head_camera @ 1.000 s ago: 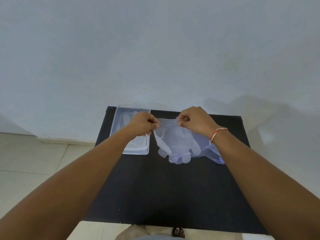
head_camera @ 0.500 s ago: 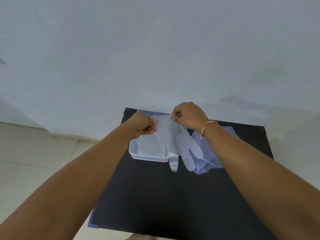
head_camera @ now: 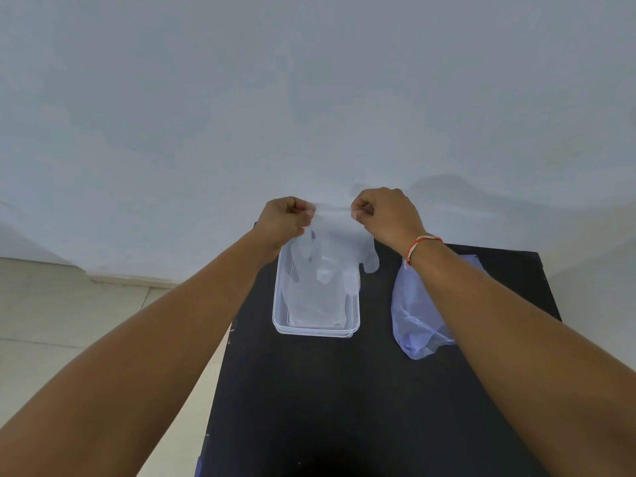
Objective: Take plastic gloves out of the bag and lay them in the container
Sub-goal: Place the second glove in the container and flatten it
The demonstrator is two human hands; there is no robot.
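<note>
A thin clear plastic glove [head_camera: 335, 242] hangs by its cuff between my two hands, fingers pointing down. My left hand [head_camera: 287, 218] pinches the cuff's left corner and my right hand [head_camera: 385, 215] pinches the right corner. The glove dangles over the far end of a clear rectangular container [head_camera: 316, 330] on the black table [head_camera: 344, 401], and its fingertips reach into it. One glove finger hangs outside the container's right rim. More clear plastic lies flat inside the container. The bluish plastic bag [head_camera: 416, 311] lies to the right, partly under my right forearm.
A pale wall rises right behind the table. A tiled floor [head_camera: 69, 321] lies to the left, past the table's left edge. My right wrist wears a red and white thread band [head_camera: 418, 246].
Both hands have carried the glove from above the bag leftward to above the container. The view has swung, so the container now sits in the middle.
</note>
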